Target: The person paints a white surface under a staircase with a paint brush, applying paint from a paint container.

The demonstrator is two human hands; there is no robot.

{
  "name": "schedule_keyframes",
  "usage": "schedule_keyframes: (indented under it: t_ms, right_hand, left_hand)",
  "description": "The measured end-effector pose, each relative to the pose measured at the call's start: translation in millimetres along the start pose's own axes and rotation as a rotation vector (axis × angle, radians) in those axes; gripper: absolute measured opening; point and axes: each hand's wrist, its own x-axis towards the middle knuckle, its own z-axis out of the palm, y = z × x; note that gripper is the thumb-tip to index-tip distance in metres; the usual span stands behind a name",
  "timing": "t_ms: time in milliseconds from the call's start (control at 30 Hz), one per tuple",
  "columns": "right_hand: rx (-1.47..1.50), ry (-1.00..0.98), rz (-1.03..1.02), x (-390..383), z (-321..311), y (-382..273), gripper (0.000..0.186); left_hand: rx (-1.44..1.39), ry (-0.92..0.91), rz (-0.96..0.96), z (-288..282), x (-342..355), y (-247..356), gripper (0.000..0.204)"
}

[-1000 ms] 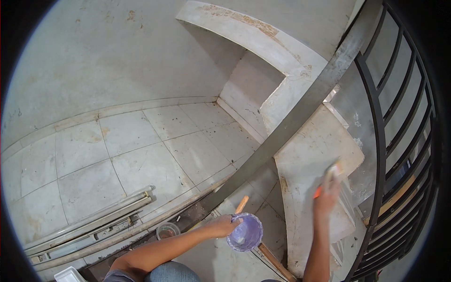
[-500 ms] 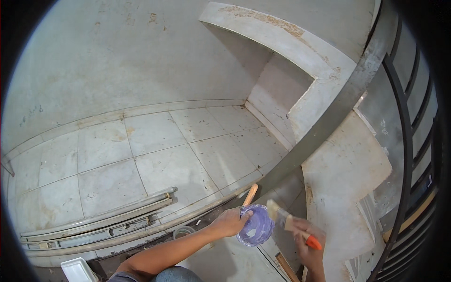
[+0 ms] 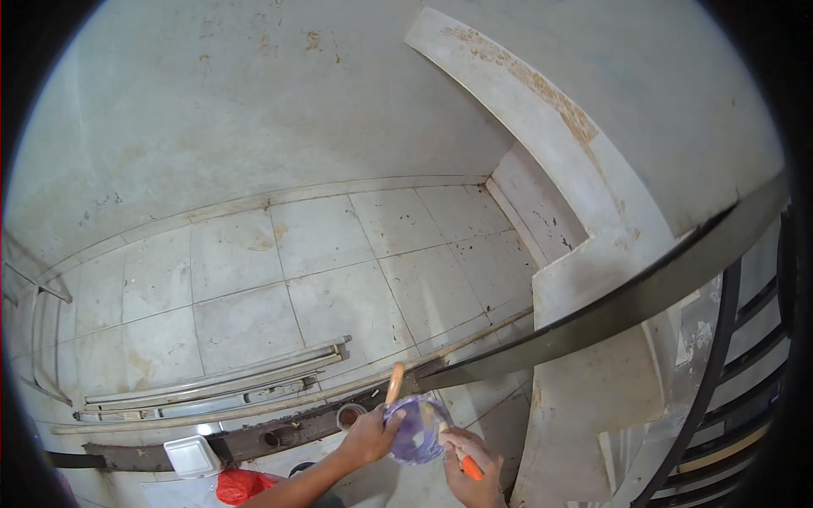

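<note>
Over the purple bowl (image 3: 406, 450), a brush (image 3: 430, 418) in the right hand (image 3: 476, 484)

Just right of the left hand (image 3: 370, 438), whose fingers grasp the purple bowl's rim, the brush slants from the bowl's opening down and rightward. The right hand is nearer to it, fingers wrapped around its handle. Whether the bristles touch the bowl's inside, I cannot tell. Beside the left hand, a wooden stick (image 3: 395, 385) juts upward.
</note>
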Motion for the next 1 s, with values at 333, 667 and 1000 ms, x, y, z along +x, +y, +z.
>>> schedule_keyframes:
  t_ms: [333,667,1000]
  right_hand:
    - [0.47,-0.223,0.695,-7.4,-30.9,-85.9,0.022]
    - [0.755,-0.068,1.148,3.0,-95.6,-129.2,0.028]
    - [0.96,0.022,1.248,-8.1,-128.8,-104.5,0.026]
  left_hand:
    - [-0.202,0.157,-0.458,-68.7,-113.8,35.3,0.048]
    - [-0.388,0.525,-0.648,-178.4,-243.4,27.2,0.05]
    - [-0.496,1.052,-0.543,-251.9,-287.7,83.0,0.05]
